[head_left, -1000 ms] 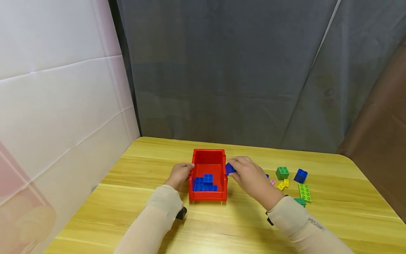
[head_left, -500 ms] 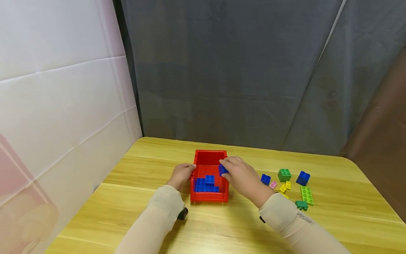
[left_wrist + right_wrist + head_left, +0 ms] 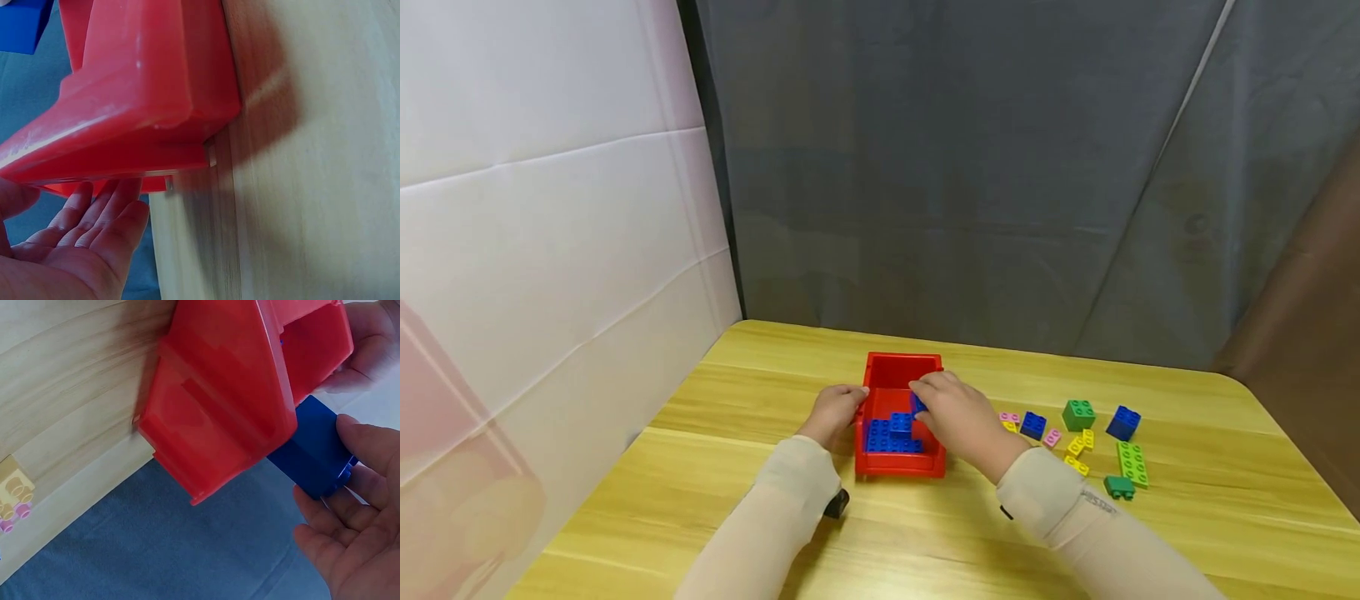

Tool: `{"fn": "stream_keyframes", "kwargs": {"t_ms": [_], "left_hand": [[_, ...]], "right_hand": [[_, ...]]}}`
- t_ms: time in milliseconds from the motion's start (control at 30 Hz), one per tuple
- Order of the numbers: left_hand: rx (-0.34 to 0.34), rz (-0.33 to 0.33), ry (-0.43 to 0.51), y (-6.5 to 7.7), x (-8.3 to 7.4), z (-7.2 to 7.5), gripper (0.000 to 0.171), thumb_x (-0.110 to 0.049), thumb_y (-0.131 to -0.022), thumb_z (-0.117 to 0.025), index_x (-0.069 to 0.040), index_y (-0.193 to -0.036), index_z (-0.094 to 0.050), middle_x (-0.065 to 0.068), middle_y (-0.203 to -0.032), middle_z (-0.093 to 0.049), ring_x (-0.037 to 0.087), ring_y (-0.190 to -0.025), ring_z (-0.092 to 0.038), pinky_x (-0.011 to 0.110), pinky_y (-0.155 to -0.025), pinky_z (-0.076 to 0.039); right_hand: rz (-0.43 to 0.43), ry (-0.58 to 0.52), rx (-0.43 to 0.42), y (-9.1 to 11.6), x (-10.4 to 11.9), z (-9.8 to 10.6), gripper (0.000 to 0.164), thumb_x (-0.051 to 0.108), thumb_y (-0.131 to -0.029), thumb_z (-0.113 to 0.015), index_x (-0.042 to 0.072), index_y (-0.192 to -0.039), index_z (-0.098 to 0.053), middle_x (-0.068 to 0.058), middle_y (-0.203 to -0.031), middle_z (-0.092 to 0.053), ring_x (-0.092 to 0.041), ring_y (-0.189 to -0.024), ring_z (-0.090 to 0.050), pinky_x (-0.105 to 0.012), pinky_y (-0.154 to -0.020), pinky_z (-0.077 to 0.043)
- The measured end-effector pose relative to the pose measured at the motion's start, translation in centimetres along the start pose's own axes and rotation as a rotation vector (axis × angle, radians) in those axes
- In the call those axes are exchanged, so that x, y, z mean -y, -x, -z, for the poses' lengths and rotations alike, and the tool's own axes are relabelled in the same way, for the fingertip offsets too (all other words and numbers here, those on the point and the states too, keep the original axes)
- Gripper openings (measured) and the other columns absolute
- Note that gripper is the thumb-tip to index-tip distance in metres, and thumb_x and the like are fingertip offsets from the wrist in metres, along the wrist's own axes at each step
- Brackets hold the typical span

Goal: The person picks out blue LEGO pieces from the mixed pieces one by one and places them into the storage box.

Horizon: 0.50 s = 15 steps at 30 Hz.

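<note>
A red plastic bin [image 3: 900, 468] stands on the table, with joined-looking blue building blocks [image 3: 883, 437] in its front part. My left hand [image 3: 835, 411] holds the bin's left side, thumb at the rim and fingers [image 3: 103, 212] along the outer wall. Over the bin's right side, my right hand [image 3: 958, 415] pinches a blue building block [image 3: 315, 449] between thumb and fingers. In the head view that hand hides most of the block [image 3: 917, 403] and part of the bin's right wall. The left wrist view shows a blue block [image 3: 22, 25] at the top left corner.
Right of the bin lie loose blocks on the wooden table [image 3: 647, 483]: blue [image 3: 1033, 425], green [image 3: 1078, 414], yellow [image 3: 1077, 465], pink [image 3: 1052, 437], a lime plate block [image 3: 1132, 464], a dark green piece [image 3: 1119, 487] and another blue block [image 3: 1123, 423]. A grey curtain [image 3: 925, 183] hangs behind.
My right hand has moved left, carrying the blue block from outside the bin's right wall to over its inside. The left hand keeps its hold on the bin.
</note>
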<state>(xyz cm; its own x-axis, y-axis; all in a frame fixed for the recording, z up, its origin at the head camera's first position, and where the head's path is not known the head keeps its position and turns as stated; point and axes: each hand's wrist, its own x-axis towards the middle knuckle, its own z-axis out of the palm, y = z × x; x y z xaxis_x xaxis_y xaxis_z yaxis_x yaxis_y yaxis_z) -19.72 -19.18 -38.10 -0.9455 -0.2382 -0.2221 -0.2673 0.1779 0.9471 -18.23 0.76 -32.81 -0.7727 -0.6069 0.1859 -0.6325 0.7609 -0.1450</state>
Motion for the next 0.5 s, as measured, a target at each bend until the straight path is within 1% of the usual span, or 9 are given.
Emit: {"fn": "stream_keyframes", "kwargs": {"t_ms": [167,367,500], "left_hand": [[-0.002,0.002,-0.015,0.0,-0.1,0.0,0.039,-0.021,-0.1,-0.049,0.006,-0.127,-0.057,0.02,-0.118,-0.061,0.031,-0.105,-0.056,0.042,-0.096,-0.048],[0.004,0.024,-0.016,0.0,-0.2,0.0,0.04,-0.021,-0.101,-0.048,0.005,-0.129,-0.056,0.02,-0.123,-0.059,0.032,-0.11,-0.055,0.044,-0.1,-0.045],[0.007,0.021,-0.017,0.1,-0.2,0.0,0.04,-0.021,-0.101,-0.048,0.006,-0.13,-0.055,0.021,-0.124,-0.059,0.033,-0.111,-0.055,0.045,-0.101,-0.045]], "right_hand": [[-0.008,0.028,0.029,-0.5,0.1,-0.1,0.052,0.023,-0.088,-0.071,0.009,-0.136,-0.056,-0.009,-0.132,-0.057,-0.026,-0.124,-0.05,-0.042,-0.1,-0.047],[-0.005,0.069,0.063,-1.0,0.2,-0.4,0.051,0.024,-0.089,-0.07,0.009,-0.135,-0.056,-0.009,-0.13,-0.058,-0.026,-0.123,-0.051,-0.042,-0.102,-0.045],[-0.003,0.089,0.078,-1.4,0.3,-0.7,0.05,0.025,-0.089,-0.07,0.009,-0.134,-0.057,-0.01,-0.129,-0.058,-0.026,-0.121,-0.052,-0.041,-0.1,-0.047]]}}
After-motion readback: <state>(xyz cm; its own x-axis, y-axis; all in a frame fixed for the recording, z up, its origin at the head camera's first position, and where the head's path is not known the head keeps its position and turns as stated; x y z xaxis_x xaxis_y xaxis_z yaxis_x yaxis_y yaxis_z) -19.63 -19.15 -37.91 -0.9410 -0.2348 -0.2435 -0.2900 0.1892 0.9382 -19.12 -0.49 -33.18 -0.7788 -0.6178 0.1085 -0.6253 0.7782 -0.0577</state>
